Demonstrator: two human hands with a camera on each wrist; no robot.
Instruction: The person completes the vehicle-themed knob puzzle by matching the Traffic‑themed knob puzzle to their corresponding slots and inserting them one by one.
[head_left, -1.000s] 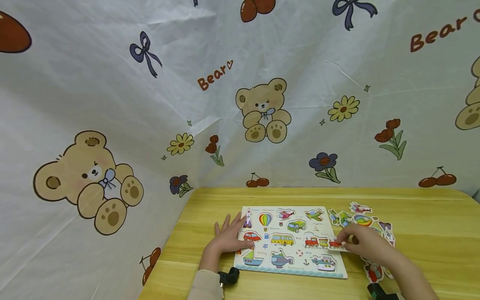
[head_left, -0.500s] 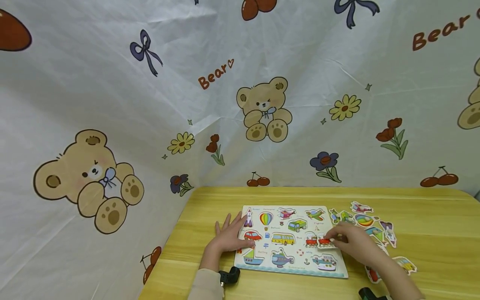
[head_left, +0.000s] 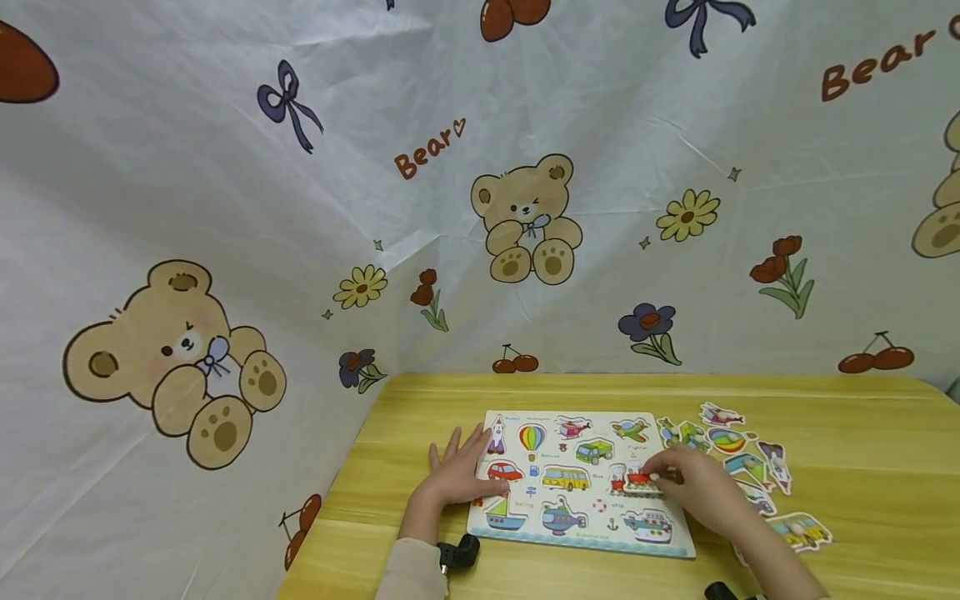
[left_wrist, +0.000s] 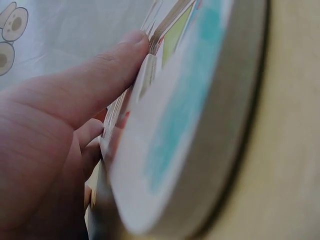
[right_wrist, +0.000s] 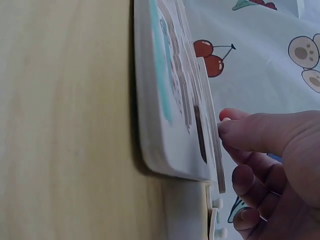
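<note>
My left hand [head_left: 459, 473] rests with spread fingers on the left edge of a white puzzle board [head_left: 660, 549] printed with vehicles. In the left wrist view its thumb [left_wrist: 100, 75] lies along the board's top near the corner. With thumb and fingertips, my right hand [head_left: 697, 487] pinches a red train puzzle piece [head_left: 637, 482] by its right end. The piece overlaps the printed train at the board's right side and covers most of that picture. In the right wrist view, the piece [right_wrist: 214, 130] shows edge-on, slightly above the board face [right_wrist: 185, 160].
Loose puzzle pieces lie right of the board, among them a helicopter [head_left: 722, 415], a balloon [head_left: 727, 440], a rocket [head_left: 777, 465] and a yellow bus [head_left: 801, 532]. A wooden table [head_left: 870, 467] carries everything. Bear-printed cloth [head_left: 600, 125] hangs behind and at the left.
My right hand has slid left with the train piece, from the board's right edge to over the printed train. The left hand stays where it was.
</note>
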